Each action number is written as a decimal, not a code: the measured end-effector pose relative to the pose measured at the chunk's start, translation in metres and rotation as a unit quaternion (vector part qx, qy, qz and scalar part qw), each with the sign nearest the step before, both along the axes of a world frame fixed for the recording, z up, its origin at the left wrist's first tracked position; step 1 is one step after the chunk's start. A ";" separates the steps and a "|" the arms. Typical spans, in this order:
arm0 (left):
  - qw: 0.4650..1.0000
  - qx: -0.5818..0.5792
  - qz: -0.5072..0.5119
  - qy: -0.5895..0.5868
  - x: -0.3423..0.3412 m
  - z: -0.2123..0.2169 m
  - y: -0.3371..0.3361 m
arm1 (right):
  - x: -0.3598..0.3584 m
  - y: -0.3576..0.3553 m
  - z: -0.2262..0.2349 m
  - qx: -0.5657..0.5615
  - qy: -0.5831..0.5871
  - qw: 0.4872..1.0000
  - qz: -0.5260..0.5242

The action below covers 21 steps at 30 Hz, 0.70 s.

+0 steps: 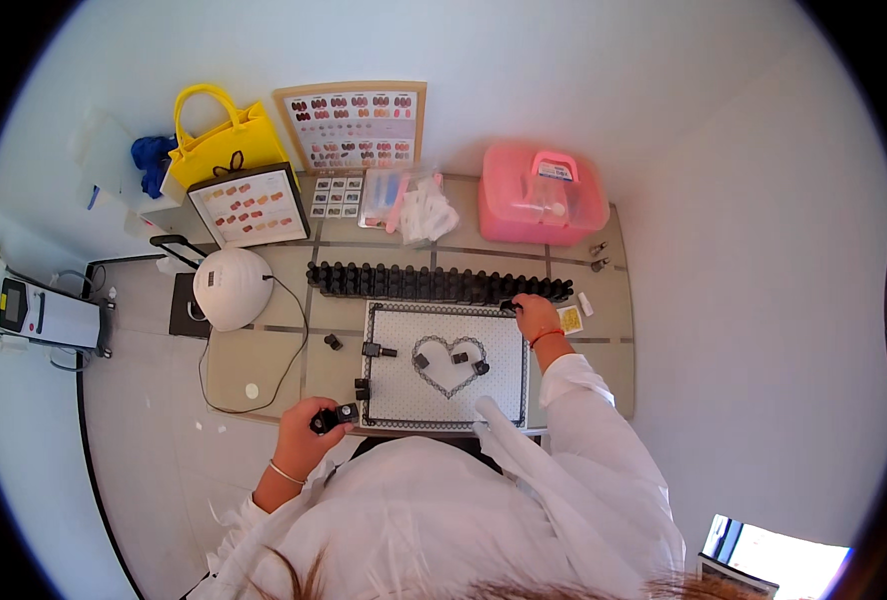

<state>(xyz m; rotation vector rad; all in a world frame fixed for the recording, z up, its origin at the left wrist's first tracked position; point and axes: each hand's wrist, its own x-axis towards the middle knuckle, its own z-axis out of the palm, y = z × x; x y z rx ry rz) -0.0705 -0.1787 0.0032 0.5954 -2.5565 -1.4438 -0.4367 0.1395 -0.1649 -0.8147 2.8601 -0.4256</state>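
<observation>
My left hand (305,436) is closed around small black nail polish bottles (336,417) at the table's near edge, left of the white mat. My right hand (537,317) reaches to the right end of a long row of black nail polish bottles (404,284), its fingers pinching another black bottle (509,305). Several loose bottles lie on the white mat (394,385) with its dark patterned border, some inside the printed heart. One bottle (333,342) lies left of the mat, and black bottles (363,389) sit at its left edge.
Behind the row stand a pink case (544,222), colour charts (354,127) and a clear bag (429,208). A white nail lamp (234,288) with a trailing cord is at left. Beside my right hand are a yellow-filled box (571,319) and a small white bottle (586,303).
</observation>
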 end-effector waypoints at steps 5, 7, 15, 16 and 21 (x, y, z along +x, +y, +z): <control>1.000 0.002 -0.001 -0.009 -0.008 -0.001 0.006 | -0.007 -0.017 0.013 0.045 -0.029 0.998 -0.036; 1.000 0.002 0.000 -0.008 -0.009 -0.001 0.008 | -0.005 -0.019 0.009 0.053 -0.040 0.997 -0.048; 1.000 -0.023 0.002 0.013 -0.022 -0.003 0.012 | -0.004 -0.018 -0.011 -0.028 0.013 1.000 -0.008; 1.000 -0.019 0.001 0.011 -0.026 -0.001 0.012 | -0.003 -0.020 -0.008 -0.038 0.015 0.999 -0.011; 1.000 0.003 -0.005 0.019 -0.030 0.007 0.015 | 0.001 -0.023 -0.005 -0.024 0.006 0.998 -0.052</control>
